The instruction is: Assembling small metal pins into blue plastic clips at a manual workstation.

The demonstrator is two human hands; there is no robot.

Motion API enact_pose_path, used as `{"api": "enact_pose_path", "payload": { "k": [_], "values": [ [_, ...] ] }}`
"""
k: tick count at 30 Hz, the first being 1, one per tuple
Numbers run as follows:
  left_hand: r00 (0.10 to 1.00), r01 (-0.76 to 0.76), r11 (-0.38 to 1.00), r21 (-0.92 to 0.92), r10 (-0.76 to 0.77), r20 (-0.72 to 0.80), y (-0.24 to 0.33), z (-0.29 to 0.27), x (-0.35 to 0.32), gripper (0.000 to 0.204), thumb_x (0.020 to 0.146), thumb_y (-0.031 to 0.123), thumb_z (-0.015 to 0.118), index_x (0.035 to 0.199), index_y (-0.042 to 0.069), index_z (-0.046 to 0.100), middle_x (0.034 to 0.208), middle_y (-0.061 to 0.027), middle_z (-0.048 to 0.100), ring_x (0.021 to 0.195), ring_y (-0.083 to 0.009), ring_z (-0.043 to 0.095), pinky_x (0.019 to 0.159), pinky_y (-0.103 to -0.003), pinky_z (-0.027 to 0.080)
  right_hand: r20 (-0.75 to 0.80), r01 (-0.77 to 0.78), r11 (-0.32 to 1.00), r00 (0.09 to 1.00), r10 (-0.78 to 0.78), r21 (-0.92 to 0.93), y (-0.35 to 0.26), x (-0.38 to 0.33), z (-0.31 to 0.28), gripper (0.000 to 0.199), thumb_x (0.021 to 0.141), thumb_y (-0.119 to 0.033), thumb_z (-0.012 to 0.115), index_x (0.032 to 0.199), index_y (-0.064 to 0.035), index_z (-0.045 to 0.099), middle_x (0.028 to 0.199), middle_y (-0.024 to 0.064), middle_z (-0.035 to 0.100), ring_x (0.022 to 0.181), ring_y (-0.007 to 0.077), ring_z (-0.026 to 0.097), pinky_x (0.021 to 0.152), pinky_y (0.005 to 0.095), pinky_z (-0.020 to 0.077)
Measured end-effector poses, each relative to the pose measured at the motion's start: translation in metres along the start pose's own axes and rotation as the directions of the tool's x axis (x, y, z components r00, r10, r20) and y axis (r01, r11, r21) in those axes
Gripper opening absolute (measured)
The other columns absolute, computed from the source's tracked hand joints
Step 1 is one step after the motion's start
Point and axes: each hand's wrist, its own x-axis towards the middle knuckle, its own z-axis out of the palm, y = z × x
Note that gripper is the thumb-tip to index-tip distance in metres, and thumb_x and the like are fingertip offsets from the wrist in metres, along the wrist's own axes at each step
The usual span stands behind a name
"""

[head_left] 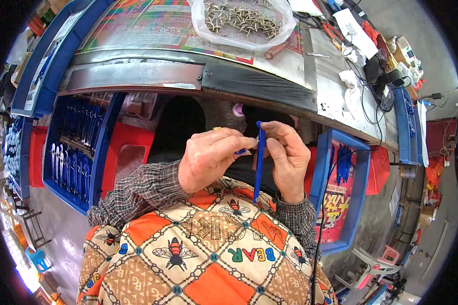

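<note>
My right hand [289, 160] pinches a slim, long blue strip [260, 170] near its rounded upper end, between thumb and fingers. The strip hangs nearly upright over my lap, its lower end close to the patterned apron [208, 254]. My left hand [208, 157] is closed, its thumb and forefinger reaching the strip's left side near the top. A small blue bit [240, 151] shows under the left fingers and a speck of yellow above the knuckles; what they belong to is hidden.
Ahead is a metal-edged bench [132, 76] carrying a clear plastic tub [224, 40] of T-shaped metal pins. A blue crate [99, 147] with rows of blue pieces stands left, another blue crate [364, 188] right, both by red stools [137, 137]. Cables and tools lie at the bench's right.
</note>
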Motion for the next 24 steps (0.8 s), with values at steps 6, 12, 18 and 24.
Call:
{"api": "enact_pose_path", "payload": {
  "k": [6,12,18,24],
  "values": [
    [0.999,0.046,0.997,-0.065,-0.046,-0.011,-0.002,0.002,-0.001,0.027,0.068,-0.004,0.07,0.093,0.006,0.066,0.079,-0.0105,0.067,0.07,-0.0239,0.066,0.057,-0.03,0.053,0.151,0.227,0.886,0.972,-0.18,-0.405,-0.002,0.003,-0.007,0.026,0.082,0.011,0.055,0.106,0.0058,0.063,0.093,0.0106,0.067,0.08,0.0134,0.065,0.07,0.0242,0.0532],
    [0.997,-0.039,0.998,-0.049,0.042,0.06,-0.004,-0.004,0.001,0.03,0.064,-0.005,0.067,0.093,0.004,0.065,0.081,-0.0107,0.066,0.072,-0.0244,0.066,0.059,-0.031,0.053,0.183,0.185,0.902,0.976,-0.121,-0.39,0.0,0.006,-0.01,0.017,0.082,0.006,0.058,0.097,0.0059,0.065,0.085,0.0109,0.067,0.066,0.012,0.064,0.058,0.0216,0.0503],
    [0.972,-0.186,0.982,0.009,0.183,0.147,-0.007,-0.008,-0.001,0.03,0.063,-0.002,0.066,0.092,-0.001,0.063,0.086,-0.0135,0.062,0.076,-0.0292,0.065,0.068,-0.035,0.055,0.169,-0.05,0.944,0.979,0.11,-0.327,-0.011,0.004,-0.007,0.013,0.089,-0.008,0.058,0.083,0.0026,0.063,0.065,0.0031,0.06,0.048,0.0055,0.053,0.041,0.0176,0.0376],
    [0.917,-0.372,0.928,0.034,0.361,0.169,-0.005,-0.009,-0.003,0.03,0.063,0.003,0.066,0.092,-0.002,0.063,0.088,-0.0141,0.061,0.083,-0.0321,0.064,0.078,-0.039,0.055,0.117,-0.302,0.93,0.936,0.331,-0.211,-0.015,-0.007,0.001,0.026,0.093,-0.02,0.057,0.075,-0.0013,0.058,0.058,-0.0053,0.048,0.048,0.0009,0.042,0.042,0.0189,0.032]
  ]
}}
